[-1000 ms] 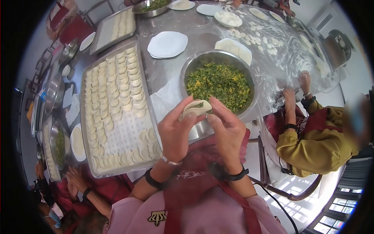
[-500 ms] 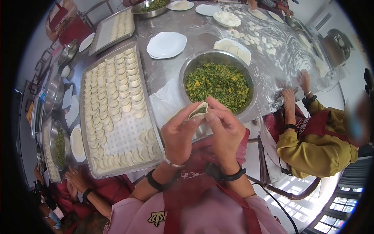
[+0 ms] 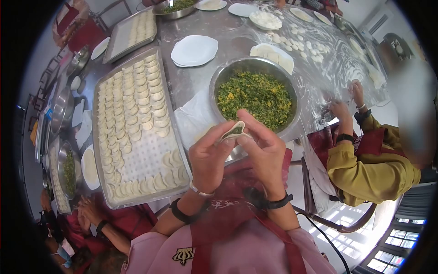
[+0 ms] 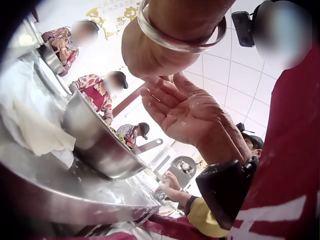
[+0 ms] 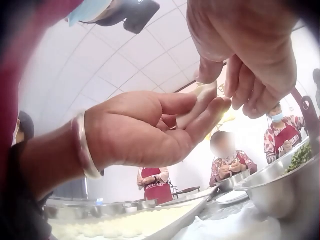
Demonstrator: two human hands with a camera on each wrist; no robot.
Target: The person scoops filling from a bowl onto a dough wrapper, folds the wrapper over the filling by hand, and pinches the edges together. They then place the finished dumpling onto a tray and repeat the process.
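Observation:
A dumpling [image 3: 233,132] of pale dough is held up near the front of the filling bowl, folded, with green filling showing in its open mouth. My left hand [image 3: 207,160] cradles its left side between thumb and fingers; in the right wrist view the dumpling [image 5: 195,107] lies between that thumb and the fingers. At the dumpling's right edge my right hand [image 3: 264,157] pinches the dough with the thumb, index finger raised higher. Behind it stands the steel bowl [image 3: 296,102] of chopped green and yellow filling [image 3: 255,96].
To the left, a large metal tray [image 3: 98,137] holds rows of finished dumplings [image 3: 132,100]. White plates [image 3: 195,50] and a plate of wrappers [image 3: 273,57] lie beyond the bowl. A person in a yellow sleeve [image 3: 365,178] works close on the right; another person's hands [image 3: 91,212] are at lower left.
The dumpling has turned from a broad, flat fold to a narrower pocket showing its filling. My right index finger has lifted slightly. The person at right has shifted.

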